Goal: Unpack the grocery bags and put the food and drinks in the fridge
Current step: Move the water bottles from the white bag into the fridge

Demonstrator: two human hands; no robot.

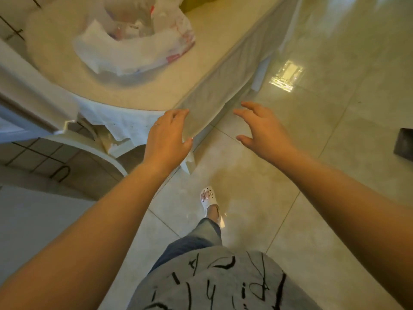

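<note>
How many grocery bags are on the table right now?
1. A white plastic bag with red print sits open on the table, toward its far end. Another yellow thing shows at the frame's top edge, too cut off to identify.

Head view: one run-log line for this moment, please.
left hand: open, empty | right hand: open, empty | grocery bag: on table, open, untouched | person: walking toward table

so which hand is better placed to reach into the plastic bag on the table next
Left, probably. The left hand is open at the table edge, on the same side as the plastic bag. The right hand is also open but hangs over the floor, farther from the bag.
</note>
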